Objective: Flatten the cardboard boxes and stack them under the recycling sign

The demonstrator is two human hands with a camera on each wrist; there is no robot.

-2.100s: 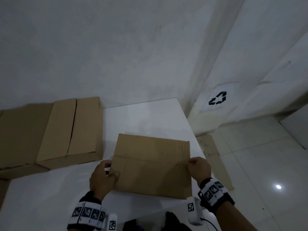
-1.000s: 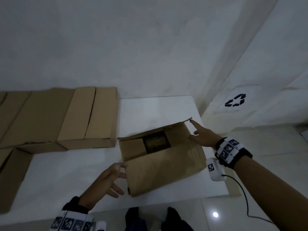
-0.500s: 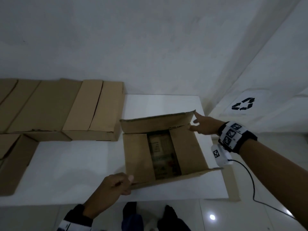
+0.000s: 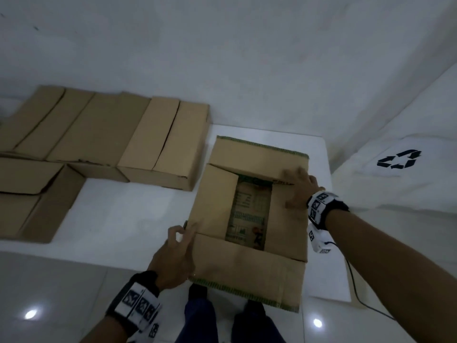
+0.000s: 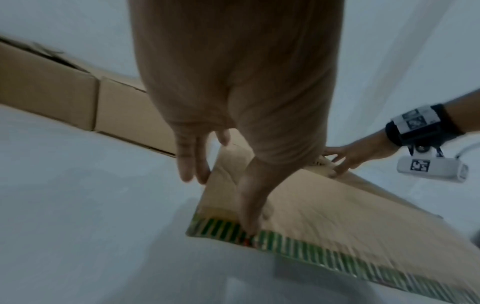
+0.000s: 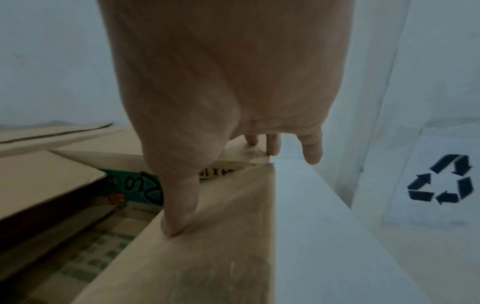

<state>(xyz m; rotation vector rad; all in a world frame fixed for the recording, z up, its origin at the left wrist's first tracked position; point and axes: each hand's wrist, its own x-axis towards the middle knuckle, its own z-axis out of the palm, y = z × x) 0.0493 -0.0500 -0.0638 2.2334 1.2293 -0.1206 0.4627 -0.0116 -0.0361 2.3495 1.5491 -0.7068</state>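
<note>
Blur hides your left hand's fingertips; its straight fingers rest along the near-left edge of the open box on the table. Your right hand presses flat on its far-right flap. Inside shows only printed cardboard.

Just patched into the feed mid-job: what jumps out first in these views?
The opened brown cardboard box at the white table's near right end, flaps spread, printed panel showing inside. The left hand rests on its near-left edge and the right hand presses its far-right corner with straight fingers. Closed brown boxes line the table's left, and a black recycling sign marks the right wall.
</note>
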